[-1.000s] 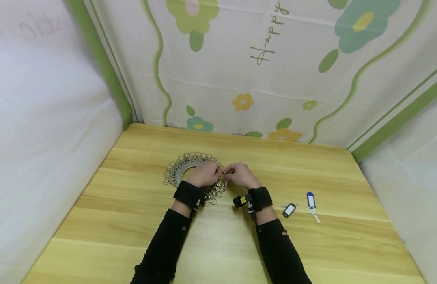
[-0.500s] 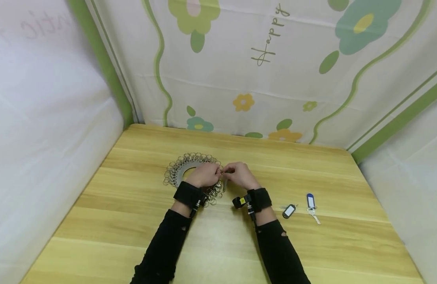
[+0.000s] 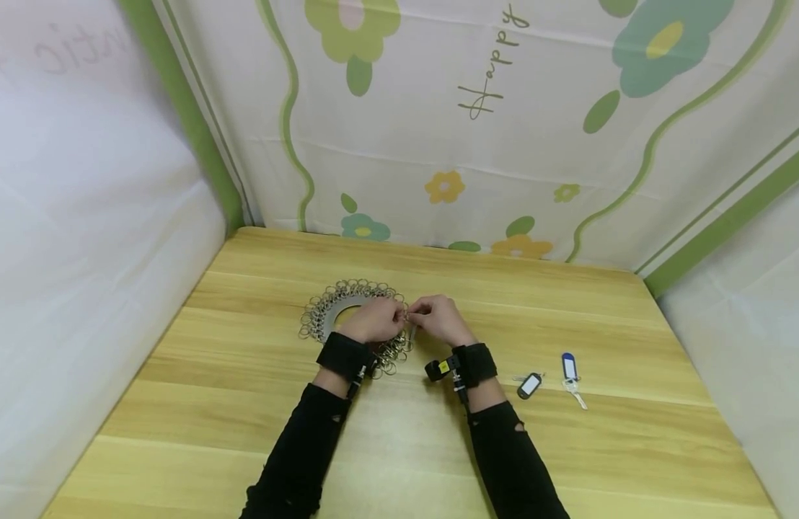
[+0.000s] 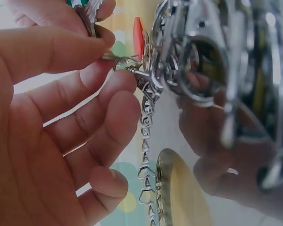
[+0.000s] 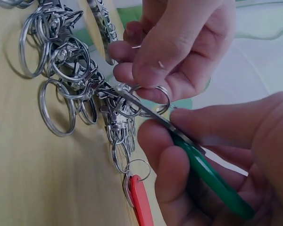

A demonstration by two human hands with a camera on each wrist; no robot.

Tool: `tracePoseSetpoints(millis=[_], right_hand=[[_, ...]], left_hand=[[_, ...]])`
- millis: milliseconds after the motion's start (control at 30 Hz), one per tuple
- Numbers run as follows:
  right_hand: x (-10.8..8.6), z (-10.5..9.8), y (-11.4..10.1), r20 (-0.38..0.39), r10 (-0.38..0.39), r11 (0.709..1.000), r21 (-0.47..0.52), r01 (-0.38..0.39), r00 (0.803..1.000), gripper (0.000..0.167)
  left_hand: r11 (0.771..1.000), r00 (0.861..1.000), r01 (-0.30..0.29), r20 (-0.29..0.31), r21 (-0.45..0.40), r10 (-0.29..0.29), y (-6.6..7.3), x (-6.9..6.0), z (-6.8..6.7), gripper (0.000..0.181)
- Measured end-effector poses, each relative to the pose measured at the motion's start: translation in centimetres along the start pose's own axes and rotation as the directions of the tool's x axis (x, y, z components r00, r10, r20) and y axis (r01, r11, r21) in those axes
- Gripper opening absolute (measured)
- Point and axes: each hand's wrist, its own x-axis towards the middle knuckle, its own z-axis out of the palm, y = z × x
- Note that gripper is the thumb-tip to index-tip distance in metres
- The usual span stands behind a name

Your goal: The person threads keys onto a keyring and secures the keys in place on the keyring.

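A round grey metal holder (image 3: 330,314) edged with many clasps and split rings lies on the table in the head view. My left hand (image 3: 376,319) is over its right side; in the left wrist view its thumb and forefinger pinch a split ring (image 4: 119,60). The right wrist view shows my right hand (image 5: 221,146) pinching a key (image 5: 148,112) with a green tag (image 5: 212,181), the key's end against the ring (image 5: 163,96) at the left fingertips. A red tag (image 5: 140,200) hangs from another ring below. Whether key and ring are linked, I cannot tell.
To the right on the wooden table (image 3: 601,461) lie a black-rimmed tag (image 3: 530,386) and a blue tag (image 3: 570,366) with a silver key (image 3: 575,394). White cloth walls (image 3: 386,137) stand at the back and both sides.
Both hands keep nearly the same place by the holder's right edge, with only small shifts of the fingers. The tags on the table lie where they were.
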Motion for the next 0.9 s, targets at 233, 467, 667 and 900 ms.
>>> tracePoseSetpoints(millis=[233, 467, 667, 900], right_hand=[[-0.07, 0.13, 0.27, 0.003, 0.017, 1.0, 0.018, -0.017, 1.0, 0.009], [-0.1, 0.12, 0.22, 0.05, -0.029, 1.0, -0.01, 0.03, 0.998, 0.008], [0.13, 0.23, 0.38, 0.092, -0.02, 1.0, 0.001, 0.02, 0.996, 0.008], [0.28, 0.23, 0.56, 0.073, -0.002, 0.997, 0.079, -0.004, 0.997, 0.008]], left_hand=[[1.0, 1.0, 0.003, 0.011, -0.018, -0.003, -0.16, -0.18, 0.08, 0.019], [1.0, 1.0, 0.011, 0.006, -0.017, -0.011, -0.01, -0.27, 0.12, 0.026], [0.999, 0.999, 0.042, 0.005, -0.015, -0.042, 0.12, -0.1, 0.2, 0.034], [0.999, 0.999, 0.051, -0.007, 0.018, -0.051, 0.1, 0.01, 0.33, 0.022]])
